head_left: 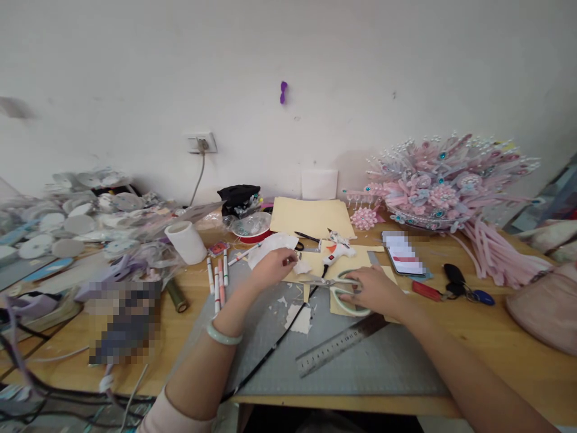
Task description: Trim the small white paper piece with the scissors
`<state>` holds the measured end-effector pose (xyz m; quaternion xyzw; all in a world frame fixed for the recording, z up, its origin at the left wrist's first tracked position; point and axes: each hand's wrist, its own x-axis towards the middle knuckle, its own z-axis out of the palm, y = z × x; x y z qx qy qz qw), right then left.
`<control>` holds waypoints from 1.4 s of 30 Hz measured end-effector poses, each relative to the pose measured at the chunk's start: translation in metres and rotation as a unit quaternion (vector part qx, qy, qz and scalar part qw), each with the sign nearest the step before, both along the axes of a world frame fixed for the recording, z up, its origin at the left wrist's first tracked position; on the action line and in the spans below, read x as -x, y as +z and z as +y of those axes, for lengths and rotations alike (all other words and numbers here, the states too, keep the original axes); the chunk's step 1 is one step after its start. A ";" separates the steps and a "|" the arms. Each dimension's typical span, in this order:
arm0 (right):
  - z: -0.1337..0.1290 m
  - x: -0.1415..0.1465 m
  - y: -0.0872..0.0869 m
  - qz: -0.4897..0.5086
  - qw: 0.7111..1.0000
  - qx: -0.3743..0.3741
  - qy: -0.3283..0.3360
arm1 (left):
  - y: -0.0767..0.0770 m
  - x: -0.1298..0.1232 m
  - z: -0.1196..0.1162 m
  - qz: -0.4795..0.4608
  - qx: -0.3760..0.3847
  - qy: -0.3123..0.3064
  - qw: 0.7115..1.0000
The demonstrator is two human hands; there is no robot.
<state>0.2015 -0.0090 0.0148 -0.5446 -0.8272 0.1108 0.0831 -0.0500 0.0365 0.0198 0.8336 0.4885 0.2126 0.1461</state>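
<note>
The right hand (374, 290) is closed around the handles of the scissors (354, 307), its fingers in the pale green loops, which stand apart from each other. The scissors are over the middle of the mat (265, 367), their long axis running nearly straight across from right to left; the blades point left, toward the left hand (274, 269). That hand is curled, with its fingertips drawn close together at a small pale scrap (303, 265); the picture is soft there, so I cannot tell whether the scrap is pinched or merely lies beneath them.

The clearest writing is on the steel ruler (336, 347), where a row of numerals climbs from the low single digits at the lower left to about 12. It lies slantwise on the mat, its upper right end close to the right wrist. The phone (403, 255), to the right on the worktop (509, 367), has its screen lit, but the lines on it are blurred past reading.

Just beyond the blades lies a white glue gun (340, 253) with a red switch; its black cable (265, 359) passes under the scissors and runs toward the near left of the mat. A torn piece of card (298, 319) lies beside the cable. To the left of the left hand, several markers (216, 282) lie roughly side by side.
</note>
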 end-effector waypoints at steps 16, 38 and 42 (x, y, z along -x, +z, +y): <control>-0.001 0.002 0.009 0.002 0.996 0.010 -0.086 | -0.014 -0.005 0.000 0.114 -0.013 -0.076 0.991; -0.001 0.006 0.010 -0.019 0.997 0.011 -0.080 | -0.037 -0.016 0.014 -0.058 0.027 -0.003 0.998; 0.001 0.002 0.008 0.001 0.996 0.026 -0.090 | -0.035 -0.017 0.011 -0.094 0.050 0.051 0.993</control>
